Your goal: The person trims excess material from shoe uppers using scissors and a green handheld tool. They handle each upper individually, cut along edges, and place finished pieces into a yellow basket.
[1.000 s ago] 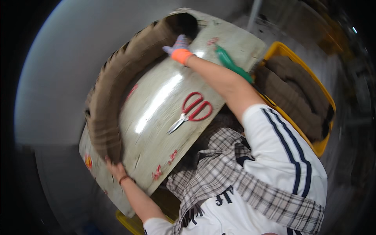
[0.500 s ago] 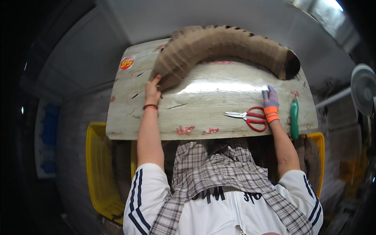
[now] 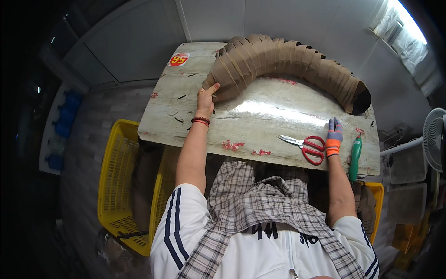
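Observation:
A long curved row of nested brown pieces point(image 3: 283, 58), fabric-like and dark inside at the right end, arches across the far side of the table. My left hand point(image 3: 206, 98), bare with a red beaded bracelet at the wrist, grips the row's left end, thumb on top and fingers hidden beneath. My right hand point(image 3: 334, 137) wears a grey and orange glove; its fingers stretch out flat on the tabletop and hold nothing. Just left of the glove lie red-handled scissors point(image 3: 312, 148), blades pointing left. To its right is a green-handled tool point(image 3: 356, 156) at the near edge.
The pale wood-patterned table point(image 3: 172, 125) carries small dark scraps at left and a round red-yellow sticker point(image 3: 179, 59). A yellow basket point(image 3: 106, 186) stands on the floor at left, another yellow container point(image 3: 378, 200) under the right side. A fan point(image 3: 436, 139) is at far right.
The whole view has shifted and tilted, so the table sits farther right. My left hand still grips the row's end, and my right hand stays flat beside the scissors.

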Tool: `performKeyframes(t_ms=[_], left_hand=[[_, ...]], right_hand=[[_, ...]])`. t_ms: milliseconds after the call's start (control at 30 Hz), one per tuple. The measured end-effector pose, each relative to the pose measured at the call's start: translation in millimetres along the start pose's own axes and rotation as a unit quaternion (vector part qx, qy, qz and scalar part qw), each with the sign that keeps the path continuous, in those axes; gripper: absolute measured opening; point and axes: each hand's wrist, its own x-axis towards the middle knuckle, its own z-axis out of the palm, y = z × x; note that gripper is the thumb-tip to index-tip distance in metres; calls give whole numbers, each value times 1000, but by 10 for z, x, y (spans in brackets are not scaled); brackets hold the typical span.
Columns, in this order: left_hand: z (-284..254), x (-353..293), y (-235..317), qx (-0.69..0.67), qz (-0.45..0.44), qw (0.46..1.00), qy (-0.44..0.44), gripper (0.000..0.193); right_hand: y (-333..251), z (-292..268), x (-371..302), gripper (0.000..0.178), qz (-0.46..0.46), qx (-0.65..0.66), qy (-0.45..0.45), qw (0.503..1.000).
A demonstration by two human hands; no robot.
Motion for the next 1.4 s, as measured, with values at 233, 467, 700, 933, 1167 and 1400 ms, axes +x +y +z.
performKeyframes(t_ms=[233,467,700,933,1167,1400], left_hand=[[78,-22,184,-52,-145,988,-5,47],[-270,-107,179,-85,-126,988,3,41],[17,-405,398,123,-21,991,-36,43],[-37,-697,794,242,71,967,-37,36],[-278,-1209,1131,114,52,989,80,33],[-484,-1963,1346,-332,-52,936,107,38]], right_hand=[[96,-69,-79,40,9,210,-36,977],[-922,-679,-660,47,-356,-88,-320,873],[-540,-478,-422,36,-216,-172,-173,945],[-118,-647,-334,37,-221,-191,48,955],[264,-1340,-165,68,59,-448,-3,892],[491,-1457,-87,69,194,-420,-77,883]])
